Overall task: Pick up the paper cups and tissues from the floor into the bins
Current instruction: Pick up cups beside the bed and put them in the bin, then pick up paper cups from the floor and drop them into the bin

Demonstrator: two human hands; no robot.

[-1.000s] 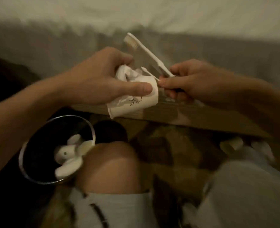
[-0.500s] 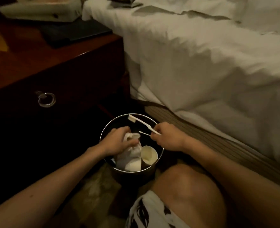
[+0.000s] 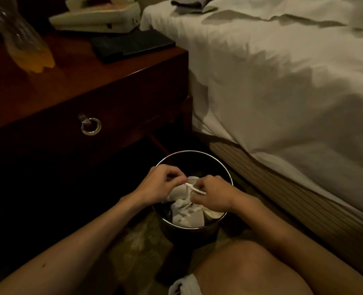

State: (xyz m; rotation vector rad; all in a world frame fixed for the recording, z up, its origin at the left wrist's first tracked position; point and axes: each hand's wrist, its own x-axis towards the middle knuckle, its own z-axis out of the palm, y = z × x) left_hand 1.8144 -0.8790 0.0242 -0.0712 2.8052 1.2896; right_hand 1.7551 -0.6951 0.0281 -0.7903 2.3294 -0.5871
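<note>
A round metal bin [image 3: 199,153] stands on the floor between the nightstand and the bed. Inside it lie white paper cups [image 3: 197,219] and crumpled tissues [image 3: 181,204]. Both hands hover over the bin's opening. My right hand [image 3: 215,195] grips the handle of a white toothbrush [image 3: 196,189]. My left hand [image 3: 161,184] has its fingers curled and pinches the toothbrush's other end, just above a cup lying in the bin.
A dark wooden nightstand [image 3: 116,96] with a ring pull [image 3: 90,126] is at the left, bearing a telephone [image 3: 97,18], a dark folder [image 3: 131,45] and a plastic bag [image 3: 27,50]. The bed with white sheets [image 3: 283,81] is at the right. My bare knee [image 3: 246,271] is near the bin.
The cup stuffed with tissue has gone from my left hand down into the bin. Both hands have come together low over the bin, and the toothbrush sits lower between them.
</note>
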